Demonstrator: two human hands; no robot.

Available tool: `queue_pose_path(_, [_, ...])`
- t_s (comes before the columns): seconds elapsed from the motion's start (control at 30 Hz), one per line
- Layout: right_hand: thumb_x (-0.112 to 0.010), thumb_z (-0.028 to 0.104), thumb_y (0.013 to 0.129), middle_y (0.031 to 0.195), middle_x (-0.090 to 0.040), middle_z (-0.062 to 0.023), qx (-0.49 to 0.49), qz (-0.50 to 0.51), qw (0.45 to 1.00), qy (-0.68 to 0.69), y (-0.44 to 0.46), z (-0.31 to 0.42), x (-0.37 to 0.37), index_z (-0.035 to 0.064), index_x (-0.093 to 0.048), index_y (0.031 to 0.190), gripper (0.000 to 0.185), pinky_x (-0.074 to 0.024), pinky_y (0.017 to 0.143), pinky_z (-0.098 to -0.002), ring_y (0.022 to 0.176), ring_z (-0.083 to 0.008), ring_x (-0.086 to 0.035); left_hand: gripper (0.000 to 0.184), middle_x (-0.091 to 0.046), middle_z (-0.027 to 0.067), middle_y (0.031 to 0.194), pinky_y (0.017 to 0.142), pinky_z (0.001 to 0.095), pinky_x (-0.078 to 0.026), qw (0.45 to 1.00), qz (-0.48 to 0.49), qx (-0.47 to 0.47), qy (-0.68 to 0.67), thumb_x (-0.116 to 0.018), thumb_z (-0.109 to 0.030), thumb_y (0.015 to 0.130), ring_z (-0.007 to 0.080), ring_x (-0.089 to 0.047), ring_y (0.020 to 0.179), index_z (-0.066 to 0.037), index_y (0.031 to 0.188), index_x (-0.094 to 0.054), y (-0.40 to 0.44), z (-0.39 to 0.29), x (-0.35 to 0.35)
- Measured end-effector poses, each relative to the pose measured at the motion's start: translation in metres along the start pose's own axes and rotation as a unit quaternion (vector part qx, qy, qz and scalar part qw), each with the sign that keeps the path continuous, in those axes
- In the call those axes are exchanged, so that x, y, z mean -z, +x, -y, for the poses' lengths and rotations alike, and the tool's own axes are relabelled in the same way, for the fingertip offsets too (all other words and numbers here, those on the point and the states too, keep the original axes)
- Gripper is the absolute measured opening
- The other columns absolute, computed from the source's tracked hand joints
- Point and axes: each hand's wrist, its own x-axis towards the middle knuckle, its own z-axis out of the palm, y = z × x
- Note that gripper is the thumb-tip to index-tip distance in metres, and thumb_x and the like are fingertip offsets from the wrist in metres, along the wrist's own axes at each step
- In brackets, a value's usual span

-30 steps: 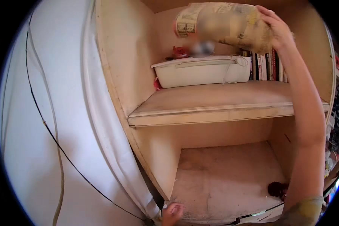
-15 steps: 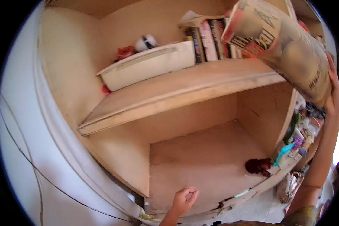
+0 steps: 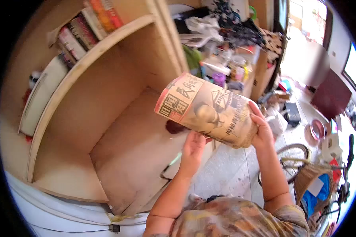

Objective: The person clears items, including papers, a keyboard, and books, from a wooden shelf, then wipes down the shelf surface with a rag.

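Observation:
A soft-covered book [image 3: 219, 112] with a tan cover, a red edge and printed characters is held up before the lower shelf compartment. Wrapped around its right end is my right hand [image 3: 263, 128], thumb on the cover. My left hand [image 3: 194, 148] is closed at the book's lower edge, its fingertips partly hidden beneath. A dark red object [image 3: 174, 127] lies on the compartment floor, partly covered by the book.
Wooden shelving [image 3: 106, 87] fills the left, with a row of books [image 3: 83, 29] and a white bin [image 3: 43, 100] on its upper shelf. A cluttered side surface [image 3: 225, 65] stands behind. At right is a bicycle with a wicker basket [image 3: 304, 179] on the tiled floor [image 3: 231, 170].
My view has swung right. The book has come down from the upper right to in front of me, still in my right hand. My left hand has risen from the lower compartment to the book.

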Motion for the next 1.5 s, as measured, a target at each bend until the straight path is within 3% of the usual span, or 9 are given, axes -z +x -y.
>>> queue_pose_path(0.17, [-0.041,-0.005,0.077,0.126,-0.040,-0.0090,0.054,-0.079,0.995,-0.022,-0.037,0.010,0.080,0.0103,-0.039,0.125,0.050,-0.0362,0.093,-0.0334,0.112,-0.0211,-0.041,0.027,-0.051,0.0048,0.104,0.081,0.0303,-0.042,0.978,-0.079,0.110,-0.160,-0.043,-0.020,0.089,0.0140,-0.050,0.095,-0.004,0.111,-0.039,-0.008,0.069,-0.056])
queue_pose_path(0.27, [-0.044,-0.007,0.076,0.129,-0.034,-0.0091,0.055,-0.109,0.993,-0.008,-0.052,0.018,0.090,0.0169,-0.017,0.134,0.068,-0.0335,0.095,-0.0346,0.114,-0.0219,-0.040,0.025,-0.052,0.0041,0.105,0.082,0.0301,-0.042,0.985,-0.058,0.109,-0.122,-0.045,-0.016,0.088,0.0141,-0.051,0.095,-0.007,0.111,-0.041,-0.003,0.075,-0.062])
queue_pose_path(0.43, [-0.050,-0.002,0.076,0.127,-0.036,-0.0108,0.057,-0.099,0.993,0.021,-0.075,0.029,0.131,0.0173,-0.005,0.135,0.076,-0.0320,0.096,-0.0363,0.113,-0.0236,-0.041,0.026,-0.053,-0.0004,0.104,0.072,0.0223,-0.040,0.995,0.006,0.095,-0.023,-0.047,-0.010,0.086,0.0080,-0.050,0.087,-0.010,0.112,-0.043,-0.002,0.080,-0.076])
queue_pose_path(0.5, [-0.048,0.013,0.081,0.127,-0.039,-0.0096,0.025,-0.140,0.989,0.035,-0.081,0.030,0.136,0.0106,-0.018,0.133,0.060,-0.0323,0.095,-0.0363,0.113,-0.0236,-0.041,0.027,-0.054,-0.0014,0.103,0.068,0.0206,-0.037,0.993,0.021,0.114,-0.030,-0.047,-0.011,0.086,0.0064,-0.049,0.083,-0.010,0.113,-0.043,0.001,0.081,-0.072])
queue_pose_path(0.67, [-0.044,0.035,0.082,0.121,-0.044,-0.0142,-0.098,-0.059,0.974,0.194,-0.092,0.028,0.171,-0.0024,-0.032,0.124,0.057,-0.0318,0.095,-0.0371,0.111,-0.0249,-0.043,0.029,-0.054,-0.0034,0.100,0.062,0.0183,-0.034,0.985,0.073,0.153,-0.034,-0.050,-0.013,0.085,0.0039,-0.046,0.075,-0.010,0.114,-0.044,0.010,0.090,-0.064])
queue_pose_path(0.73, [-0.041,0.048,0.082,0.119,-0.046,-0.0168,-0.142,-0.062,0.962,0.225,-0.093,0.023,0.178,-0.0053,-0.036,0.120,0.066,-0.0336,0.093,-0.0377,0.109,-0.0258,-0.046,0.028,-0.053,0.0042,0.108,0.085,0.0260,-0.038,0.976,0.127,0.170,-0.038,-0.042,-0.002,0.085,0.0118,-0.050,0.098,-0.006,0.114,-0.043,0.012,0.091,-0.056])
queue_pose_path(0.83, [-0.038,0.052,0.082,0.113,-0.051,-0.0168,-0.145,-0.083,0.967,0.194,-0.096,0.022,0.182,-0.0046,-0.044,0.113,0.065,-0.0372,0.090,-0.0379,0.104,-0.0266,-0.050,0.028,-0.054,0.0028,0.106,0.083,0.0250,-0.038,0.968,0.156,0.198,-0.019,-0.043,-0.002,0.085,0.0107,-0.051,0.095,-0.006,0.112,-0.044,0.016,0.083,-0.051])
queue_pose_path(1.03, [-0.032,0.049,0.086,0.102,-0.057,-0.0141,-0.145,0.046,0.986,0.062,-0.088,0.023,0.213,-0.0033,-0.053,0.102,0.058,-0.0405,0.085,-0.0347,0.096,-0.0229,-0.054,0.024,-0.057,0.0016,0.098,0.077,0.0231,-0.039,0.960,0.173,0.222,0.012,-0.046,-0.005,0.084,0.0082,-0.052,0.088,-0.006,0.108,-0.046,0.021,0.084,-0.026])
queue_pose_path(1.5, [-0.054,0.021,0.083,0.090,-0.061,-0.0029,-0.043,-0.078,0.967,-0.237,-0.079,0.017,0.156,0.0021,-0.058,0.103,0.028,-0.0423,0.069,-0.0236,0.078,-0.0082,-0.054,0.012,-0.059,0.0038,0.083,0.062,0.0199,-0.042,0.965,0.069,0.234,0.099,-0.051,-0.005,0.082,0.0062,-0.053,0.071,0.001,0.093,-0.052,0.024,0.087,-0.010])
